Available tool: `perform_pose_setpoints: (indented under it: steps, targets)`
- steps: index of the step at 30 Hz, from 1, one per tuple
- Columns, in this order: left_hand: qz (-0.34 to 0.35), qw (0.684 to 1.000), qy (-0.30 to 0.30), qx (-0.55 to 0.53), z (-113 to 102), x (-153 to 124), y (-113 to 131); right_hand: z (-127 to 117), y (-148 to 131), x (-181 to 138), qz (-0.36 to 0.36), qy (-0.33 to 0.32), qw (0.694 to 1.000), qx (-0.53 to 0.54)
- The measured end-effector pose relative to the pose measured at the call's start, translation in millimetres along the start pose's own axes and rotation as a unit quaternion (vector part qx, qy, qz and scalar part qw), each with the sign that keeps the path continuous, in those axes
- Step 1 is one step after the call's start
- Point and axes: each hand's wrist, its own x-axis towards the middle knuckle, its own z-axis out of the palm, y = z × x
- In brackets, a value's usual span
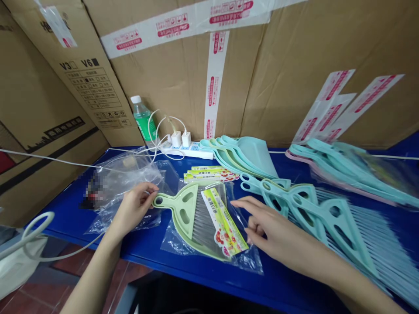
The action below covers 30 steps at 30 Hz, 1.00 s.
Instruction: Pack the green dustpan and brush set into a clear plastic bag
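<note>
Glossy tabletop [147, 246]: plastic dustpan [199, 247] (fan-shaped).

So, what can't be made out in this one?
Left hand, head view: the hand itself hides whether its fingers close on the green handle.
Grey bristles, head view: partly covered by the yellow-green card.
That card, head view: its smallest print is too small to read.
Dark item at left, head view: blurred by pixelation.
Front blue brush, head view: some bristles cut off by the right edge.

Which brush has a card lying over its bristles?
The pale green brush lying on the matching dustpan, its handle end at the left hand. The card crosses its bristles; the brushes piled at right show none.
</note>
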Motion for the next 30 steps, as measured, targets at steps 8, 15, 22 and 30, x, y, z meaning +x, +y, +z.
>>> perform_pose_setpoints:
  steps: [8,15,22,30]
  targets:
    - [0.143,0.979,0.053,0.135,3.9,-3.6,5.9,-7.1,10.0,-3.3,-0.022,0.096,0.976,-0.194]
    - [0.277,0.939,0.063,0.193,5.6,-5.1,8.7,-8.7,5.2,4.9,-0.111,0.034,0.965,-0.237]
    - [0.295,0.934,0.022,0.200,6.6,-5.8,7.6,-7.4,2.6,6.5,-0.073,-0.006,0.978,-0.197]
    - [0.317,0.926,-0.001,0.206,6.7,-6.1,7.9,-7.3,-0.4,6.1,-0.053,-0.048,0.987,-0.143]
